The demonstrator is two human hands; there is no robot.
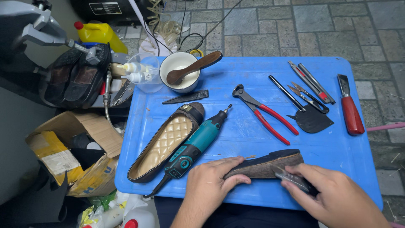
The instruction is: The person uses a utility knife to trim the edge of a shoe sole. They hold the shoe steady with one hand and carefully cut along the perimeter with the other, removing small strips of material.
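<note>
A dark flat shoe (270, 162) lies sole-up near the front edge of the blue table (253, 84). My left hand (211, 179) presses on its left end and holds it down. My right hand (333, 194) grips a small dark knife (291, 177), whose blade touches the shoe's sole near the right end. A second flat shoe (164, 141) with a quilted tan insole rests upright to the left. Beside it lies a teal and black rotary tool (196, 143).
Red-handled pincers (263, 112), a red-handled scraper (349, 107), utility knives (310, 82), scissors (310, 99), a dark leather patch (312, 120) and a white bowl with a wooden-handled brush (183, 71) sit further back. A cardboard box (71, 147), black shoes on a stand (76, 78) and a yellow bottle (101, 36) stand at left.
</note>
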